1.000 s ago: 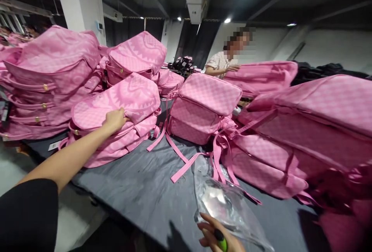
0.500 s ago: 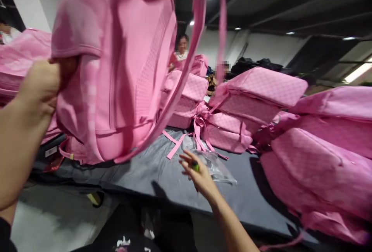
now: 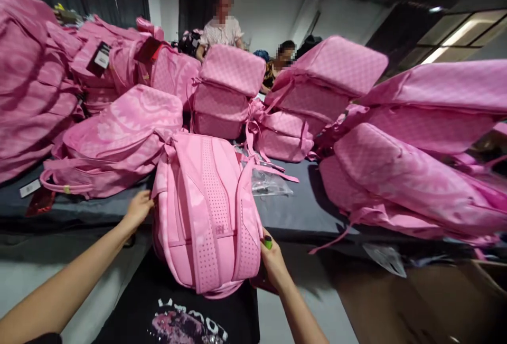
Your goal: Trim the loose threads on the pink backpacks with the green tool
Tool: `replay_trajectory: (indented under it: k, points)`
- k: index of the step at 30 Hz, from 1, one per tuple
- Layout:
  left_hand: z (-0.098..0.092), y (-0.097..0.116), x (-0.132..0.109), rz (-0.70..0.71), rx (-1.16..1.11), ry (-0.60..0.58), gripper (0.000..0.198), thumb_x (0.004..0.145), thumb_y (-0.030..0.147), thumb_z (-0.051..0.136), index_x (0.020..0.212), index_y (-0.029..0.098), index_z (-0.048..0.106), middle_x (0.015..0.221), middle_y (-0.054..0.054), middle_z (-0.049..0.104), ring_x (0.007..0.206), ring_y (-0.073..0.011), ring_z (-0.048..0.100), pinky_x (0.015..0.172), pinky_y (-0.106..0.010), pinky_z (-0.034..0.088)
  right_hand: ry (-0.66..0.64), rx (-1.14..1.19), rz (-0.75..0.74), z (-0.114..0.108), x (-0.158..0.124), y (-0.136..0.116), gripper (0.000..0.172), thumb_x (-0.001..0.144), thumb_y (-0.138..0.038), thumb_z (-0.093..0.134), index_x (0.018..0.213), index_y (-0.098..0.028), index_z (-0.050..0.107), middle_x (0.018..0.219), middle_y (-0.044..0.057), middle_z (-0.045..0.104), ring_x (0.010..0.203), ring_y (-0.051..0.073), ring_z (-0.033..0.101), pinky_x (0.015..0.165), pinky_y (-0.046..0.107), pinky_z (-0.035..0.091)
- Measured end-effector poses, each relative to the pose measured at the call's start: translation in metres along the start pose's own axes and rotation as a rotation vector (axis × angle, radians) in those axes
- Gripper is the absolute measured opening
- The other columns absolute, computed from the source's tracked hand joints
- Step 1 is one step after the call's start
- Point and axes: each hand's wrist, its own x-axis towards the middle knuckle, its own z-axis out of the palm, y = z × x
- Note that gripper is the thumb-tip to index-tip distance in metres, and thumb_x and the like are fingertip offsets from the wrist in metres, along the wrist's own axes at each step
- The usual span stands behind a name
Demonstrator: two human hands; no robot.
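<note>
A pink backpack (image 3: 218, 175) stands at the table's front edge, its padded back and perforated shoulder straps facing me. My left hand (image 3: 139, 207) grips the bag's left side, its fingertips partly hidden at the fabric. On the opposite side, my right hand (image 3: 274, 265) rests against the lower edge, most fingers out of sight behind it. A small tool with a bright green end (image 3: 268, 242) sticks up from that hand; its kind does not show. Left of the held bag, another pink backpack (image 3: 122, 140) lies on the table.
Stacked pink checkered bags (image 3: 227, 77) line the grey-covered table (image 3: 293, 217), with more piled at right (image 3: 412, 175) and far left (image 3: 24, 90). Clear plastic bags (image 3: 271, 183) lie behind the held bag. One person (image 3: 222, 32) stands across the table; another is lower beside them.
The backpack has come down from the raised upper left to the table edge in front of me. My right hand has moved from above the table to the bag's right side. The view has shifted.
</note>
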Motion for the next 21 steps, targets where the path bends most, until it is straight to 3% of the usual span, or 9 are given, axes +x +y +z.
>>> replay_trajectory:
  k: [2,4,6,8,11,13,15,18,21]
  points:
    - [-0.005,0.008,-0.012,0.112,0.065,0.202,0.047,0.097,0.034,0.038,0.140,0.015,0.042,0.143,-0.015,0.053,0.139,-0.0254,0.046,0.117,-0.047,0.038,0.060,-0.053,-0.017,0.003,-0.003,0.011,0.065,0.073,-0.053,0.074,0.124,-0.015,0.067,0.126,0.015,0.069,0.121,0.031,0.061,0.106,0.044,0.046]
    - [0.005,0.024,-0.029,0.437,0.199,0.212,0.047,0.098,0.035,0.037,0.142,0.018,0.044,0.152,-0.013,0.046,0.146,-0.0234,0.038,0.123,-0.045,0.028,0.030,-0.104,-0.078,0.011,-0.002,0.012,0.064,0.076,-0.046,0.069,0.131,-0.015,0.063,0.130,0.014,0.066,0.126,0.029,0.058,0.109,0.042,0.043]
    - [0.034,0.035,-0.047,0.831,0.412,-0.047,0.047,0.099,0.039,0.041,0.141,0.021,0.050,0.152,-0.011,0.048,0.146,-0.0257,0.037,0.123,-0.048,0.028,-0.045,-0.178,-0.152,0.019,0.000,0.009,0.065,0.079,-0.037,0.062,0.139,-0.013,0.056,0.133,0.014,0.065,0.125,0.027,0.058,0.108,0.038,0.043]
    - [0.072,0.030,-0.063,1.043,0.637,-0.362,0.055,0.098,0.048,0.045,0.146,0.022,0.048,0.157,-0.013,0.041,0.149,-0.0313,0.032,0.122,-0.054,0.027,-0.097,-0.351,-0.153,0.018,-0.003,0.004,0.067,0.082,-0.032,0.054,0.147,-0.014,0.047,0.124,0.012,0.070,0.115,0.025,0.065,0.100,0.035,0.048]
    - [0.118,0.000,-0.075,1.130,0.835,-0.494,0.069,0.096,0.056,0.046,0.153,0.019,0.038,0.161,-0.017,0.030,0.151,-0.0362,0.026,0.121,-0.058,0.027,-0.036,-0.785,-0.013,0.001,-0.018,-0.011,0.067,0.088,-0.040,0.050,0.150,-0.017,0.043,0.106,0.010,0.076,0.096,0.028,0.072,0.083,0.036,0.052]
    - [0.131,-0.022,-0.076,1.163,0.869,-0.483,0.068,0.098,0.052,0.045,0.156,0.019,0.032,0.162,-0.018,0.027,0.152,-0.0351,0.024,0.122,-0.056,0.028,0.090,-0.985,0.045,-0.012,-0.031,-0.032,0.068,0.090,-0.053,0.049,0.147,-0.016,0.048,0.100,0.011,0.076,0.092,0.033,0.072,0.077,0.038,0.052]
    - [0.133,-0.034,-0.076,1.180,0.870,-0.467,0.066,0.099,0.047,0.043,0.157,0.020,0.028,0.163,-0.017,0.025,0.152,-0.0344,0.023,0.122,-0.055,0.028,0.144,-0.972,0.011,-0.010,-0.036,-0.056,0.067,0.093,-0.060,0.044,0.141,-0.015,0.055,0.088,0.011,0.077,0.087,0.033,0.072,0.073,0.037,0.052]
    - [0.132,-0.038,-0.074,1.164,0.862,-0.463,0.063,0.099,0.046,0.041,0.156,0.020,0.032,0.161,-0.016,0.031,0.151,-0.0355,0.026,0.121,-0.057,0.030,-0.062,-0.642,-0.263,0.030,-0.020,-0.080,0.054,0.099,-0.051,0.042,0.139,-0.018,0.057,0.081,0.007,0.076,0.084,0.026,0.073,0.072,0.033,0.055]
    - [0.131,-0.040,-0.070,1.171,0.863,-0.493,0.055,0.098,0.048,0.042,0.148,0.026,0.045,0.153,-0.011,0.048,0.147,-0.0347,0.035,0.122,-0.056,0.030,-0.209,-0.530,-0.714,0.087,0.017,-0.075,0.046,0.099,-0.034,0.052,0.143,-0.019,0.051,0.119,0.011,0.070,0.104,0.020,0.069,0.087,0.030,0.056]
